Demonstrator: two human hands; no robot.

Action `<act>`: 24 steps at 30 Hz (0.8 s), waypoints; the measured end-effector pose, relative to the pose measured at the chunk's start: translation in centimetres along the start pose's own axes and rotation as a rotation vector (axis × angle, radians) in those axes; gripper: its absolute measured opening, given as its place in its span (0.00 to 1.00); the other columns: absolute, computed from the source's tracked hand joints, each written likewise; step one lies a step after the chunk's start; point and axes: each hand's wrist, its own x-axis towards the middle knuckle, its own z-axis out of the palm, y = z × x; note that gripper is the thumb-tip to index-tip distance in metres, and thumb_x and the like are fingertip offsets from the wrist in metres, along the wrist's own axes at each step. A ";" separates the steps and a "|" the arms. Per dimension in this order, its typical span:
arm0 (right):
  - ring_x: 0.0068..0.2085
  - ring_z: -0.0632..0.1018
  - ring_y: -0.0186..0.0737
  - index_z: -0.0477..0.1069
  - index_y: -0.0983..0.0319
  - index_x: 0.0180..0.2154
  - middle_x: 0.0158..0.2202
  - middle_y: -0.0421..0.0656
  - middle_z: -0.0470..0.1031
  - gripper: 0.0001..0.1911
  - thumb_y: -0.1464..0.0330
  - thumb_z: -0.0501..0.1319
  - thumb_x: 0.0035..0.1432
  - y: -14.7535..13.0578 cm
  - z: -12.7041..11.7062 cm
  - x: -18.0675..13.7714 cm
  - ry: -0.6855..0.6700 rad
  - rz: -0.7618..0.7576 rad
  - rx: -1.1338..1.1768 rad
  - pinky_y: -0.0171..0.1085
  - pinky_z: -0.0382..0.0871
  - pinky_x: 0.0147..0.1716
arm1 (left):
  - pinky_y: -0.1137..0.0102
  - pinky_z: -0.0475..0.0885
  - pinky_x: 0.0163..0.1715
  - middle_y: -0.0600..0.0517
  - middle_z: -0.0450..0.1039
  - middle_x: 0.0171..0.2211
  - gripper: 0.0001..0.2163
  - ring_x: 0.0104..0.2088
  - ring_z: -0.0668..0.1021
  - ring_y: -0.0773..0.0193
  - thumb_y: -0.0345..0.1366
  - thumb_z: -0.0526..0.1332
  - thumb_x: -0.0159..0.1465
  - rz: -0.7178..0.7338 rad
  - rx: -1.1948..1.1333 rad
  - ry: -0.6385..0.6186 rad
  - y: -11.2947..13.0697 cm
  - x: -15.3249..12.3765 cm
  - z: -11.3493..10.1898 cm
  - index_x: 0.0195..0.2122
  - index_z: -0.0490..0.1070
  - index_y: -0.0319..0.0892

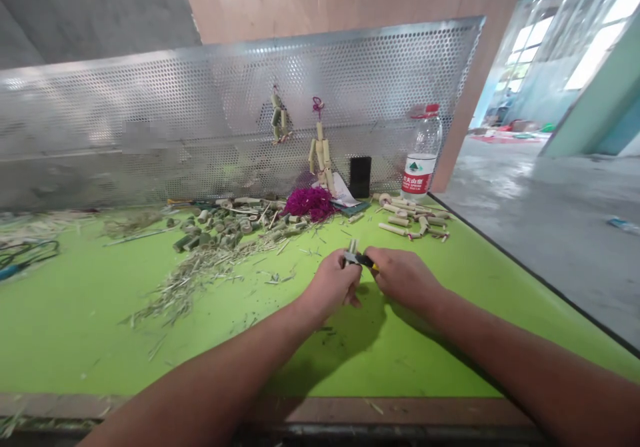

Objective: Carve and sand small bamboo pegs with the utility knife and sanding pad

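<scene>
Watching from over here, the left hand has a short pale stick pinched upright, right in the middle of the green mat, and the right hand is closed around the handles of some small pliers with black and yellow grips. Both grips look narrow and tight, and the hands nearly touch, though I can't make out exactly where the jaws sit on the stick.

Tip for this kind of fiddly work: keep your fingers low on the piece, tuck your elbows in, and brace your wrists against each other like this person's doing. Short bits spin easily, so go slow and keep the pliers square to the stick.

As for containers, the only one I can spot is a clear plastic water bottle with a red cap, standing against the perforated metal sheet. I can't really tell how much is in it. Everything else lies loose: a heap of cut green pieces, a scatter of pale shreds, a pile of pale sticks, and a purple fluffy tangle. Behind them, a little jointed stick figure stands against the sheet.
</scene>
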 end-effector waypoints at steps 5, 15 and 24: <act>0.27 0.73 0.36 0.69 0.61 0.39 0.32 0.45 0.77 0.10 0.75 0.50 0.62 -0.2 -0.2 0.1 -0.029 -0.009 -0.076 0.35 0.50 0.24 | 0.73 0.71 0.14 0.59 0.59 0.19 0.02 0.16 0.65 0.70 0.31 0.54 0.59 0.039 0.204 0.085 0.5 -0.3 0.2 0.33 0.61 0.42; 0.29 0.75 0.38 0.69 0.62 0.40 0.32 0.46 0.77 0.11 0.74 0.49 0.64 0.5 -0.5 1.2 -0.047 0.022 -0.141 0.35 0.52 0.24 | 0.73 0.68 0.14 0.57 0.59 0.23 0.05 0.17 0.64 0.70 0.35 0.53 0.63 -0.022 0.258 0.015 1.0 -0.2 -0.2 0.38 0.63 0.41; 0.36 0.77 0.45 0.70 0.62 0.48 0.40 0.52 0.78 0.15 0.65 0.51 0.66 6.7 -1.3 2.4 0.008 0.467 -0.073 0.36 0.57 0.28 | 0.74 0.71 0.18 0.56 0.60 0.27 0.13 0.21 0.64 0.71 0.36 0.56 0.64 -0.069 0.171 -0.065 1.3 -2.1 0.6 0.48 0.65 0.39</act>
